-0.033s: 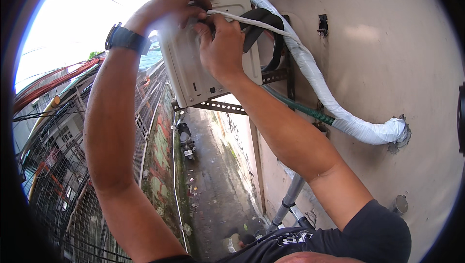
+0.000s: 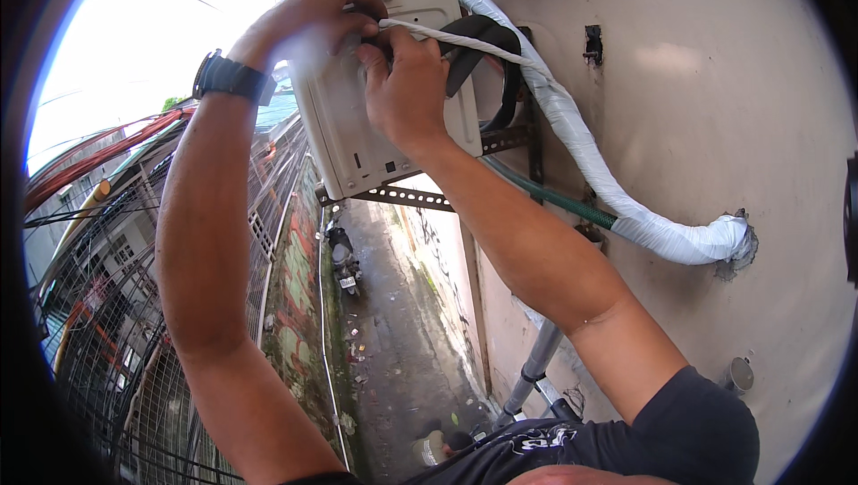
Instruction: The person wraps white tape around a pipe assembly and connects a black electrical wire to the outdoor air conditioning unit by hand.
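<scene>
Both my hands are raised to the side of a beige outdoor air-conditioner unit. My left hand, with a dark watch on its wrist, has its fingers curled near the end of a white twisted cable. What those fingers hold is hidden. Just below and to the right, my right hand has bent fingers and its thumb raised close to the cable end. The fingertips are hidden, so their hold cannot be made out. Black foam-covered tubing loops behind the right hand, beside the unit.
A white-wrapped pipe bundle runs down into a hole in the wall. A green hose joins it. The unit sits on a perforated metal bracket. Far below lies an alley with a parked motorcycle; overhead wires cross the left.
</scene>
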The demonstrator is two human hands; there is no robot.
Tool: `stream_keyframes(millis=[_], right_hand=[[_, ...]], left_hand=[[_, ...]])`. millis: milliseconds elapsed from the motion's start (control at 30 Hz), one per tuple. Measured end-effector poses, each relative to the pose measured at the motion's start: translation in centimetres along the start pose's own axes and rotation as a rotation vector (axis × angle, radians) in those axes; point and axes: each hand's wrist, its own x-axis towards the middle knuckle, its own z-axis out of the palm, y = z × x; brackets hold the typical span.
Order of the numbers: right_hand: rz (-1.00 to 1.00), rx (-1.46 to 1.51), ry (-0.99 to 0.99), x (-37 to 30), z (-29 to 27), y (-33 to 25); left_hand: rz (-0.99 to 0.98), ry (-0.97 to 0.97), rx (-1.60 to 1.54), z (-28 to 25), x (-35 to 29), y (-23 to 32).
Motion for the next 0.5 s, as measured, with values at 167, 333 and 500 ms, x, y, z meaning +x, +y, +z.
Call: stream_keyframes(millis=[167, 333, 500], right_hand=[[-0.351, 0.118, -0.21, -4.3, -0.5, -3.6], [-0.207, 0.336, -0.148, -6.1, -6.4, -3.8], [0.173, 0.387, -0.32, -13.5, -13.3, -0.9]], left_hand=[[0.237, 0.351, 0.192, 3.4, -0.5, -3.7], [0.217, 0.374, 0.029, 4.6, -1.3, -1.5], [0.189, 0.57, 0.283, 6.8, -2.2, -1.7]])
